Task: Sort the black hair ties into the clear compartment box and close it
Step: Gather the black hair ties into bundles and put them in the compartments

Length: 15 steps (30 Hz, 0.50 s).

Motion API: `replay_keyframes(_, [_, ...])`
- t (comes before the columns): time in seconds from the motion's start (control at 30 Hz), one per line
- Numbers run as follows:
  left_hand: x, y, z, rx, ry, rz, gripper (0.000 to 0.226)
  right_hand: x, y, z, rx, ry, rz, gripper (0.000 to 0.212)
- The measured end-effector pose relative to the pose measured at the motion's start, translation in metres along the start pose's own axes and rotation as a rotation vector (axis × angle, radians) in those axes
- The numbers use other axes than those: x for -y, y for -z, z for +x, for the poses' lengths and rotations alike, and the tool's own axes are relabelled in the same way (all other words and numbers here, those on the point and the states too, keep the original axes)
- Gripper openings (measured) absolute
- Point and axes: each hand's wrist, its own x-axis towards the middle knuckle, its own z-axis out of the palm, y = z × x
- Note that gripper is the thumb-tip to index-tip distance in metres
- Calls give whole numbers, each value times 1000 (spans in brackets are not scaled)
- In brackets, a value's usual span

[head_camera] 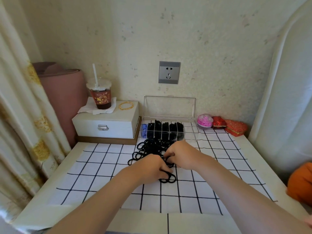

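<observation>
Left grip (152, 168): fingers curled down, pinching black loops at the near edge of the heap, with a few loops trailing out beyond the fingertips towards the viewer. Right grip (181, 155): knuckles up, fingers hooked closed into loops at the heap's right side, just beside the left grip. Black hair ties (148, 147): loose heap of thin, matte, round elastic loops, tangled and overlapping, lying under and to the far left of both grips; the heap stretches from the near right towards the far left. Checked cloth (104, 166): white fabric with a thin black grid, flat beneath the heap, on a pale counter (143, 222). Clear compartment box (190, 132): hard transparent plastic, rectangular, just beyond the heap, long axis running left to right along the wall; lid (169, 107) stands upright at the back; cross dividers form a row of slots, the leftmost holding blue items (144, 130), the next several packed with black ties on edge. Left of it, a white latched case (108, 122) bearing a lidded cup with straw (101, 97) and gold bangles (126, 105). Right of it, a pink round box (204, 121) and two red boxes (219, 122)
</observation>
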Motion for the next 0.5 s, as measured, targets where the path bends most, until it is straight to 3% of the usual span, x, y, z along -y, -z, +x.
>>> replay_keyframes(0.3, [1, 6, -9, -46, 9, 45, 26, 4, -1, 1, 20, -69, -165, 10])
replay_keyframes(0.5, [15, 37, -23, -194, 118, -36, 7, 1, -4, -1, 20, -3, -143, 16])
